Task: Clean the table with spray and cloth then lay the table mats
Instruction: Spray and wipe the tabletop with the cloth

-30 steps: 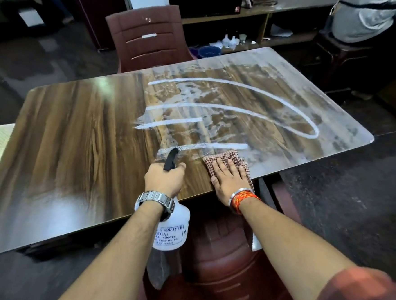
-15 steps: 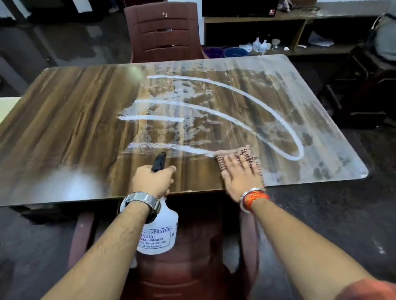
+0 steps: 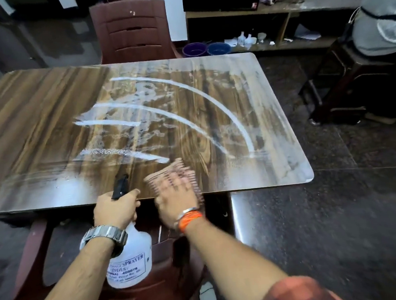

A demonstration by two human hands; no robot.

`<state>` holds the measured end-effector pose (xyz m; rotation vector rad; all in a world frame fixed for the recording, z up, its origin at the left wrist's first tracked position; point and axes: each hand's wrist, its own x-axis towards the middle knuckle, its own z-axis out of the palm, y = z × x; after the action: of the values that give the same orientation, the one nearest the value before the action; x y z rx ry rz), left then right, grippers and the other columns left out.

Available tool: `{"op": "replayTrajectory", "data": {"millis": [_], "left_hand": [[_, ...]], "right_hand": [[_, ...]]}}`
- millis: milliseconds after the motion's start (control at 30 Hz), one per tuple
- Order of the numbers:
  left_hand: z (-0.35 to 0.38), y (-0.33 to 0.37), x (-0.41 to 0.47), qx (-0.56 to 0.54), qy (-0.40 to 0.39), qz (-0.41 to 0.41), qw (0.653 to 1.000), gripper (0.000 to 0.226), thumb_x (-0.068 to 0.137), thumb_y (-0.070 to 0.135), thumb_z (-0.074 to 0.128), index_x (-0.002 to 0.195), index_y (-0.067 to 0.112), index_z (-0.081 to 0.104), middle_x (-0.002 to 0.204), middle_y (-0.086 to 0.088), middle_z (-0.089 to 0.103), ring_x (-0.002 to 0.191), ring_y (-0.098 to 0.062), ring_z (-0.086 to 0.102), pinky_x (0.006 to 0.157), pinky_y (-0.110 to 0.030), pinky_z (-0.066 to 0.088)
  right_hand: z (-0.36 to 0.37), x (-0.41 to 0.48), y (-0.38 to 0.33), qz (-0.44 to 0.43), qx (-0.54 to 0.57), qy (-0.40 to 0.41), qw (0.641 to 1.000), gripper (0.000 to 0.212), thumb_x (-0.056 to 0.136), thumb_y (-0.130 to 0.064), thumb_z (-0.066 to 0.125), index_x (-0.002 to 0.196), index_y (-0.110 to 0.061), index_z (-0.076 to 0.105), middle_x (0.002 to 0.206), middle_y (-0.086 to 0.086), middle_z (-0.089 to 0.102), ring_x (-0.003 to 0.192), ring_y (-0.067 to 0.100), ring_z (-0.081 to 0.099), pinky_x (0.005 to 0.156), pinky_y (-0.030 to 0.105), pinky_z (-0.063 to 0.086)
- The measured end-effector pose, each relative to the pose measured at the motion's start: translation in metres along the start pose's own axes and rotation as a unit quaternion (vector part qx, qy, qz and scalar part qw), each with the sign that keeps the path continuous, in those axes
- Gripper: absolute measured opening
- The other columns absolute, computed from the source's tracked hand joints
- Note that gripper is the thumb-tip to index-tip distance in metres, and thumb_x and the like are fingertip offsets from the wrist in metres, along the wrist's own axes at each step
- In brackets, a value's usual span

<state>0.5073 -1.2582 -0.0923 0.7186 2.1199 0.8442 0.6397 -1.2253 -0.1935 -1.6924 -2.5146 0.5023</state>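
Wooden table (image 3: 39, 137): white foam streaks (image 3: 195, 91) cover its 12-to-3 o'clock half; the arc's closing loop at 4 o'clock is now wiped open. Spray bottle (image 3: 129, 260): hangs off the 6 o'clock edge, left hand (image 3: 115, 210) wrapped round its neck, unchanged. Checked cloth (image 3: 182, 172): has shifted toward 9 o'clock, nearer the bottle, under the right hand (image 3: 176, 199), which is blurred, fingers spread flat.

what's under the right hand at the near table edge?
A checked cloth, with the right hand laid flat on it on the table. The cloth's far edge shows beyond the hand. Motion blur smears both. The tabletop beneath the cloth is covered.
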Motion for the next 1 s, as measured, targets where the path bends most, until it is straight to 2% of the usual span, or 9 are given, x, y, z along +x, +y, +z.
{"op": "replayTrajectory", "data": {"millis": [100, 200, 333, 500, 633, 733, 833, 900, 1000], "left_hand": [[-0.001, 0.003, 0.004, 0.022, 0.024, -0.002, 0.999, 0.028, 0.071, 0.033, 0.07, 0.06, 0.007, 0.073, 0.054, -0.012, 0.07, 0.048, -0.027, 0.06, 0.069, -0.043, 0.058], [0.003, 0.009, 0.007, 0.006, 0.01, -0.006, 1.0, 0.025, 0.072, 0.029, 0.072, 0.062, 0.006, 0.073, 0.061, -0.014, 0.073, 0.042, -0.025, 0.055, 0.064, -0.046, 0.057], [0.021, 0.021, 0.006, -0.001, -0.044, 0.012, 0.999, 0.022, 0.084, 0.018, 0.071, 0.069, 0.002, 0.069, 0.058, -0.01, 0.068, 0.034, -0.02, 0.047, 0.051, -0.029, 0.045], [0.037, 0.037, 0.007, -0.011, -0.081, 0.025, 0.996, 0.024, 0.083, 0.021, 0.071, 0.07, 0.002, 0.07, 0.058, -0.011, 0.066, 0.034, -0.022, 0.048, 0.05, -0.032, 0.048], [0.041, 0.043, 0.01, -0.014, -0.094, 0.031, 0.995, 0.025, 0.084, 0.021, 0.072, 0.069, 0.001, 0.069, 0.058, -0.012, 0.064, 0.036, -0.022, 0.047, 0.047, -0.031, 0.046], [0.046, 0.048, 0.016, 0.005, -0.087, 0.03, 0.996, 0.028, 0.083, 0.024, 0.073, 0.063, 0.005, 0.067, 0.055, -0.011, 0.064, 0.036, -0.023, 0.05, 0.049, -0.03, 0.048], [0.062, 0.059, 0.018, 0.02, -0.082, 0.029, 0.996, 0.03, 0.081, 0.026, 0.074, 0.058, 0.009, 0.065, 0.05, -0.005, 0.062, 0.035, -0.021, 0.052, 0.053, -0.027, 0.047], [0.077, 0.07, 0.019, 0.023, -0.081, 0.031, 0.996, 0.032, 0.081, 0.029, 0.073, 0.057, 0.009, 0.066, 0.048, -0.003, 0.062, 0.034, -0.02, 0.053, 0.056, -0.029, 0.048], [0.099, 0.085, 0.022, 0.006, -0.068, 0.023, 0.997, 0.039, 0.085, 0.035, 0.072, 0.061, 0.005, 0.066, 0.049, -0.006, 0.063, 0.033, -0.021, 0.053, 0.052, -0.028, 0.049]], "right_hand": [[0.009, 0.012, -0.032, -0.085, -0.024, -0.032, 0.996, 0.053, 0.098, -0.038, 0.029, 0.15, -0.029, 0.02, 0.158, -0.012, 0.016, 0.146, 0.019, 0.006, 0.116, 0.043, -0.004], [0.0, 0.015, -0.001, -0.058, -0.009, -0.012, 0.998, 0.052, 0.099, -0.037, 0.027, 0.15, -0.031, 0.02, 0.158, -0.013, 0.018, 0.146, 0.016, 0.008, 0.117, 0.041, -0.002], [-0.032, -0.002, 0.105, 0.142, -0.009, 0.057, 0.988, 0.06, 0.093, -0.041, 0.013, 0.151, -0.028, 0.02, 0.158, -0.007, 0.018, 0.146, 0.018, 0.011, 0.116, 0.042, -0.001], [-0.072, -0.057, 0.258, 0.363, -0.01, 0.081, 0.928, 0.055, 0.098, -0.037, 0.019, 0.152, -0.028, 0.012, 0.16, -0.007, 0.008, 0.147, 0.016, 0.003, 0.118, 0.045, -0.006], [-0.079, -0.058, 0.27, 0.442, 0.001, 0.1, 0.891, 0.057, 0.097, -0.042, 0.019, 0.152, -0.028, 0.013, 0.161, -0.003, 0.008, 0.147, 0.022, 0.003, 0.117, 0.049, 0.001], [-0.063, -0.032, 0.21, 0.355, -0.025, 0.085, 0.931, 0.062, 0.093, -0.044, 0.018, 0.152, -0.027, 0.012, 0.16, -0.002, 0.008, 0.147, 0.024, 0.004, 0.116, 0.046, -0.004], [-0.045, -0.003, 0.136, 0.116, -0.04, 0.021, 0.992, 0.062, 0.092, -0.045, 0.012, 0.151, -0.029, 0.019, 0.159, -0.007, 0.016, 0.147, 0.024, 0.01, 0.116, 0.045, 0.0], [-0.042, 0.006, 0.115, -0.004, -0.047, -0.012, 0.999, 0.056, 0.096, -0.046, 0.018, 0.15, -0.032, 0.023, 0.157, -0.011, 0.019, 0.146, 0.02, 0.011, 0.117, 0.043, -0.001], [-0.048, 0.011, 0.14, -0.032, -0.049, 0.012, 0.998, 0.052, 0.098, -0.047, 0.022, 0.149, -0.035, 0.024, 0.156, -0.014, 0.023, 0.146, 0.015, 0.014, 0.116, 0.04, -0.003]]}}
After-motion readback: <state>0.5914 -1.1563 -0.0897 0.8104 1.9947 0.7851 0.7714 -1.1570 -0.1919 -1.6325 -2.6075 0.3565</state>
